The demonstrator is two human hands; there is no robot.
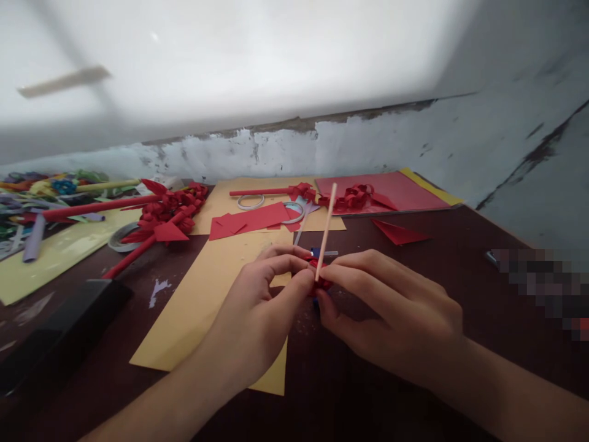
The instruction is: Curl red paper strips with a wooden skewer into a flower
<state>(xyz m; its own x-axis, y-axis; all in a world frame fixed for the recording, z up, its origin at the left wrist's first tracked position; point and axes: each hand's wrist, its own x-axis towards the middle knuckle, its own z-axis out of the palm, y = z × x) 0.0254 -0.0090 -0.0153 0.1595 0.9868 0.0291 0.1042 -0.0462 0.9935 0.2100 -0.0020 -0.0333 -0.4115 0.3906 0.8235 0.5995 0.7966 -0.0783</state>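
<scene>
Left hand, right hand pinching red paper, tabletop right of yellow sheet edge

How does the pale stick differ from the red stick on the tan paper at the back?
The pale stick is light-toned; the red stick is red along its length. The pale stick leans upward between the left hand and right hand; the red stick lies over the tan paper. Both are slim, with red paper at one end.

A pale, slightly tilted stick meets seemingly curled red paper.
</scene>
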